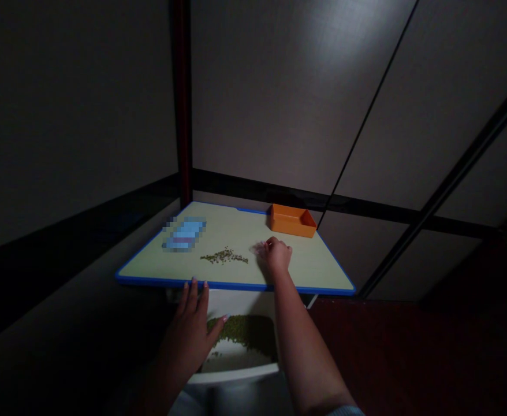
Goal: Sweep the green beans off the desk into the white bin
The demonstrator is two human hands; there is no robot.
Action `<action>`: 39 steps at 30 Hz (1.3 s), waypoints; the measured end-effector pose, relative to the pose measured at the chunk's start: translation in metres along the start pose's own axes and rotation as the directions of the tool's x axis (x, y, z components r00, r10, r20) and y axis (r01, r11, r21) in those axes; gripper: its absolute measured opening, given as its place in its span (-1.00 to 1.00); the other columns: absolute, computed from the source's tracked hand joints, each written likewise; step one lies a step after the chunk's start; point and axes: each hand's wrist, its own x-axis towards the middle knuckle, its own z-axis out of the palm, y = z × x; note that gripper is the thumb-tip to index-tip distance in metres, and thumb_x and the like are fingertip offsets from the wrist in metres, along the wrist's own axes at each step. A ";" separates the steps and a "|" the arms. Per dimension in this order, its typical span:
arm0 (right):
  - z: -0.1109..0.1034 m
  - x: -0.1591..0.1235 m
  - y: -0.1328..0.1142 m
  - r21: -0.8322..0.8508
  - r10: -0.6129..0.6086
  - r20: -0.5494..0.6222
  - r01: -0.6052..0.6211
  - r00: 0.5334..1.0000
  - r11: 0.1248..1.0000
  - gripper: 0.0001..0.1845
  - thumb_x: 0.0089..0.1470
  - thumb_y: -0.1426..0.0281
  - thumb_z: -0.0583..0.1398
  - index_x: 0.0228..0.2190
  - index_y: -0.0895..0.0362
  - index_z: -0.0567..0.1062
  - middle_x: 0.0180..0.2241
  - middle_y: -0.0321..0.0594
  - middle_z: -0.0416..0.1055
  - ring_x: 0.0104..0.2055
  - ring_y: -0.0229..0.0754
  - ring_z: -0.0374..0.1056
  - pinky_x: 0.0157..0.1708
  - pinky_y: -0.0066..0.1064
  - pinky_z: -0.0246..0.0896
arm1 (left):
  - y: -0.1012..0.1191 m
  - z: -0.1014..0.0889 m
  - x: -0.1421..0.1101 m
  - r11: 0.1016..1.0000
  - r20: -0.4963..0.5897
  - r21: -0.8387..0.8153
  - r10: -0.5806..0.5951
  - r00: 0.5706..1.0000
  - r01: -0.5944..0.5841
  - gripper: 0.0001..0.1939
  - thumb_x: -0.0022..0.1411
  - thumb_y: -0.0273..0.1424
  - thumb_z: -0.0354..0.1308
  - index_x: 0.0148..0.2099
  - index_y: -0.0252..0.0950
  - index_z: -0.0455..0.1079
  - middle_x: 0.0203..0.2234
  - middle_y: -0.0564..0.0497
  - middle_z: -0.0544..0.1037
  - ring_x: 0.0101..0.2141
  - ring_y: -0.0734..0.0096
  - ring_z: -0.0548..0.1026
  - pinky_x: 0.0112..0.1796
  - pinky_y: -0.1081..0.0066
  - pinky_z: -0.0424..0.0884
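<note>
Head view: my right hand point(278, 257) pinches a blurred clear thing point(259, 249) just right of the sideways-strung small greenish-brown grains point(226, 255), my left hand point(194, 323) spread empty.

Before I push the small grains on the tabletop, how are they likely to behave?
The small grains would probably scatter rather than move as one mass, since they lie loose and spread out. Each is likely very light, being tiny compared with the right hand. Some might slide easily, as the tabletop looks flat and smooth.
</note>
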 end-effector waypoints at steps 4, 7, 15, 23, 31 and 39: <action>0.004 -0.002 -0.007 -0.050 0.011 0.014 -0.011 1.000 0.999 -0.71 0.21 0.28 0.03 -0.30 0.11 0.52 -0.30 -0.06 0.52 -0.19 -0.08 0.39 -0.17 -0.27 -0.02 | 0.002 -0.004 0.000 1.000 0.030 0.010 -0.003 1.000 0.003 -0.20 0.11 -0.01 -0.04 0.24 -0.48 0.09 0.27 -0.40 0.07 0.28 -0.12 -0.01 0.12 0.02 0.23; 0.006 -0.004 -0.015 -0.053 -0.024 0.030 0.026 0.999 0.998 -0.72 0.21 0.30 0.02 -0.28 0.10 0.51 -0.29 -0.08 0.53 -0.17 -0.08 0.39 -0.17 -0.26 -0.03 | 0.001 -0.005 0.000 1.000 0.033 0.016 0.005 0.999 -0.005 -0.21 0.12 -0.02 -0.05 0.24 -0.48 0.09 0.26 -0.39 0.08 0.27 -0.12 0.00 0.13 0.03 0.22; 0.014 -0.005 -0.028 -0.012 -0.098 0.107 0.100 0.989 0.995 -0.77 0.22 0.31 0.04 -0.24 0.02 0.50 -0.27 -0.16 0.54 -0.13 -0.10 0.37 -0.19 -0.31 -0.04 | -0.001 -0.001 0.000 1.000 0.031 0.028 0.005 0.999 -0.006 -0.20 0.13 -0.01 -0.06 0.25 -0.48 0.06 0.27 -0.39 0.08 0.28 -0.10 -0.02 0.13 0.03 0.22; 0.017 -0.004 -0.028 0.011 -0.172 0.149 0.172 0.974 0.985 -0.77 0.22 0.28 0.05 -0.22 -0.01 0.50 -0.25 -0.18 0.53 -0.13 -0.13 0.36 -0.18 -0.33 -0.06 | 0.001 -0.004 0.000 0.999 0.026 0.041 0.015 1.000 -0.016 -0.21 0.14 -0.02 -0.05 0.24 -0.50 0.08 0.26 -0.41 0.08 0.27 -0.11 -0.01 0.12 0.03 0.24; 0.014 -0.003 -0.023 0.140 -0.232 0.159 0.210 0.960 0.968 -0.80 0.20 0.30 0.08 -0.27 0.01 0.51 -0.29 -0.25 0.55 -0.18 -0.17 0.37 -0.13 -0.30 -0.09 | 0.003 -0.006 0.000 0.999 0.022 0.035 0.018 1.000 -0.019 -0.21 0.14 -0.04 -0.03 0.25 -0.49 0.06 0.27 -0.41 0.04 0.28 -0.09 -0.04 0.13 0.03 0.23; -0.011 -0.010 0.005 0.165 -0.039 0.172 0.010 0.984 0.986 -0.81 0.17 0.31 0.11 -0.33 0.09 0.50 -0.31 -0.20 0.54 -0.21 -0.16 0.37 -0.16 -0.32 -0.04 | 0.004 -0.008 0.001 0.999 0.036 0.037 0.015 0.999 -0.016 -0.19 0.13 0.00 -0.05 0.24 -0.50 0.08 0.26 -0.41 0.07 0.28 -0.09 -0.03 0.12 0.04 0.23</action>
